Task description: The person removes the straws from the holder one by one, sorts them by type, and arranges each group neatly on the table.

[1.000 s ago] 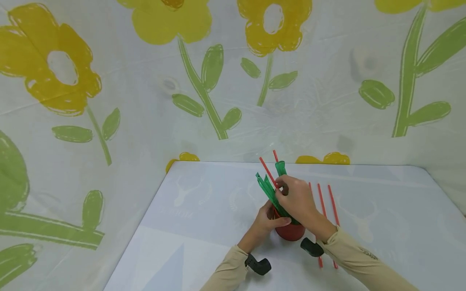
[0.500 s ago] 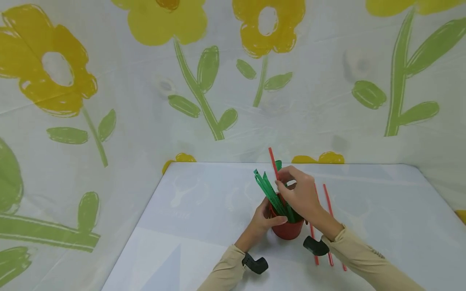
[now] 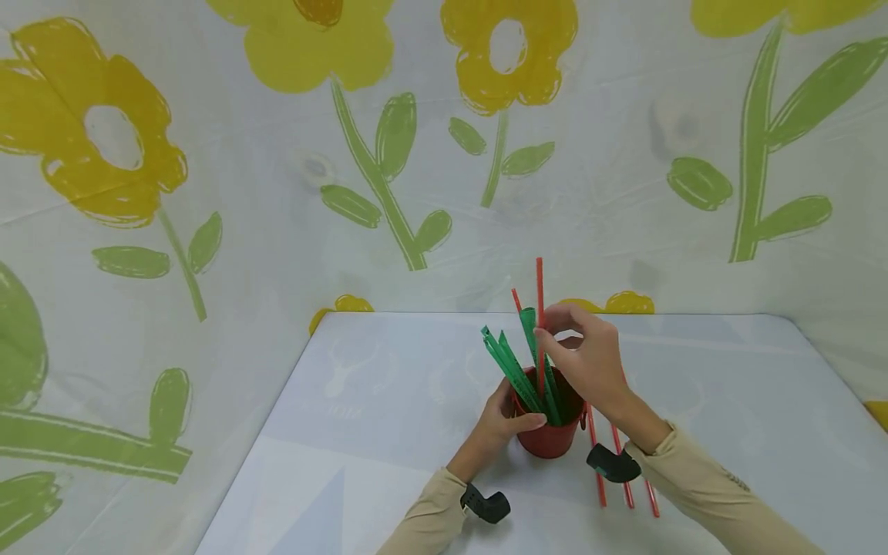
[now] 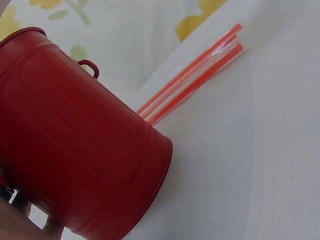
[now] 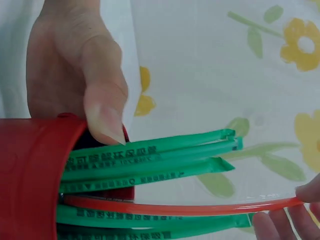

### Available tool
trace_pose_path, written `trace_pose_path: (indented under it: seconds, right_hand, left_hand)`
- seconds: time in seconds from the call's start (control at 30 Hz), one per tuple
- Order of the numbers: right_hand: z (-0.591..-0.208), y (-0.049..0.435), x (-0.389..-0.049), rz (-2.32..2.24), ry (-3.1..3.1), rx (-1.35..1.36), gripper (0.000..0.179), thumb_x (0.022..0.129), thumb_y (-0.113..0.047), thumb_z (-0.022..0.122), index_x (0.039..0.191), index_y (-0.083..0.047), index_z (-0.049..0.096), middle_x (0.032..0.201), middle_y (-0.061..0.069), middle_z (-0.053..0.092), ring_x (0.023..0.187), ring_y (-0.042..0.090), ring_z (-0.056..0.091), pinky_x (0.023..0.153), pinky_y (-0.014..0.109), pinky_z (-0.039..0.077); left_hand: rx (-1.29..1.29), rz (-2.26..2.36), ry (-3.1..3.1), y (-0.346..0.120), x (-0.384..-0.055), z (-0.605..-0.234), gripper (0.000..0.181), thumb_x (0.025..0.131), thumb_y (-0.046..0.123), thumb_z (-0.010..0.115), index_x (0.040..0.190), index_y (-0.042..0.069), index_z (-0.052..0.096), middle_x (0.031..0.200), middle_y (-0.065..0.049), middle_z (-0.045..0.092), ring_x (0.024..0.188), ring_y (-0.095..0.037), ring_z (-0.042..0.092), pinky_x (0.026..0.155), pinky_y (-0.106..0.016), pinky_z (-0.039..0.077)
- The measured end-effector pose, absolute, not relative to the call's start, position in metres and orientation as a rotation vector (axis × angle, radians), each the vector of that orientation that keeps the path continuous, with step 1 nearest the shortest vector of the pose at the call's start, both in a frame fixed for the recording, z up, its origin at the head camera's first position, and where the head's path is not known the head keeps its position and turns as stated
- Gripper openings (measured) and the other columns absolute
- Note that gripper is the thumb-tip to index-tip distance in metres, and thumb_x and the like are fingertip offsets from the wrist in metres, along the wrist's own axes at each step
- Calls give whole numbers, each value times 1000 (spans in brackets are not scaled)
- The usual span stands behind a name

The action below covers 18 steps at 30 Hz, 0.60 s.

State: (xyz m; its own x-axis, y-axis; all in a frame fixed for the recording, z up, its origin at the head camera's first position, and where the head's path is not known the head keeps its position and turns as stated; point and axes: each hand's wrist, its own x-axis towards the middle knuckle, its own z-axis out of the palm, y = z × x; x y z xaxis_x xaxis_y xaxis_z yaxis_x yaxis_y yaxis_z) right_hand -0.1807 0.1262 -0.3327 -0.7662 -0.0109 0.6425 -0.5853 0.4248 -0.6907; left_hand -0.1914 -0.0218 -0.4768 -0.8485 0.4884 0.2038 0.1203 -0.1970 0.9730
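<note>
My left hand (image 3: 496, 420) grips a small red metal bucket (image 3: 548, 441) by its rim, thumb over the edge and fingers round the far side. Several straws in green printed wrappers (image 5: 150, 159) lean inside it. My right hand (image 3: 590, 351) pinches a bare red straw (image 3: 540, 285) between thumb and fingertips. That straw stands nearly upright in the head view, its lower end inside the bucket's mouth, beside the wrapped straws; in the right wrist view it bows slightly. Behind a green wrapper shows the tip of another red straw (image 3: 516, 299). The bucket's side and small handle loop (image 4: 90, 67) fill the left wrist view.
Three red straws (image 3: 600, 482) lie on the white table (image 3: 388, 432) to the right of the bucket, partly under my right forearm. Behind the table hangs a white sheet (image 3: 603, 193) printed with yellow flowers. Each wrist wears a black camera mount (image 3: 489, 505).
My right hand has moved right, and its red straw has swung from leaning left to nearly upright, with its lower end in the bucket. My left hand keeps its hold on the rim.
</note>
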Motion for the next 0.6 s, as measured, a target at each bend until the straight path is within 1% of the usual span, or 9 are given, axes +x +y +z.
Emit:
trace_pose_path:
  seconds: [0.03, 0.1, 0.23, 0.37, 0.5, 0.6]
  right_hand:
    - [-327, 126, -177, 1339, -2114, 495, 16, 77, 12, 69, 91, 7, 62, 80, 15, 66, 71, 23, 63, 60, 14, 50]
    - [-325, 128, -177, 1333, -2091, 491, 17, 77, 12, 69, 91, 8, 62, 80, 16, 66, 71, 21, 63, 60, 13, 50]
    - [-327, 136, -181, 1354, -2037, 485, 19, 77, 11, 69, 94, 8, 61, 81, 16, 66, 73, 14, 62, 62, 12, 50]
    - [-333, 145, -189, 1404, -1988, 468, 21, 77, 10, 69, 96, 7, 61, 83, 16, 66, 74, 6, 61, 63, 12, 49]
    - [-330, 151, -189, 1403, -1948, 458, 20, 77, 10, 69, 96, 7, 61, 83, 17, 65, 74, 4, 60, 64, 12, 50]
    - [-323, 153, -183, 1386, -1940, 447, 19, 78, 10, 68, 96, 10, 60, 84, 19, 64, 75, 4, 61, 66, 13, 50]
  left_hand:
    - [717, 2137, 1809, -22, -192, -478, 60, 87, 16, 64, 140, 24, 37, 134, 3, 50, 126, -15, 44, 103, -34, 38]
    - [724, 2136, 1810, -21, -194, -483, 60, 87, 17, 63, 140, 24, 37, 134, 2, 50, 126, -16, 44, 103, -34, 38]
    - [728, 2133, 1817, -19, -198, -493, 61, 87, 18, 64, 141, 24, 37, 134, 3, 49, 125, -16, 44, 101, -34, 40]
    - [744, 2134, 1815, -19, -195, -486, 62, 86, 19, 64, 142, 23, 36, 136, 3, 48, 127, -16, 42, 102, -34, 39]
    - [754, 2136, 1798, -20, -191, -476, 63, 86, 16, 62, 143, 19, 34, 138, 1, 46, 128, -16, 40, 102, -35, 39]
    - [750, 2144, 1788, -21, -191, -477, 64, 86, 14, 61, 144, 18, 33, 139, -2, 46, 128, -17, 40, 102, -36, 39]
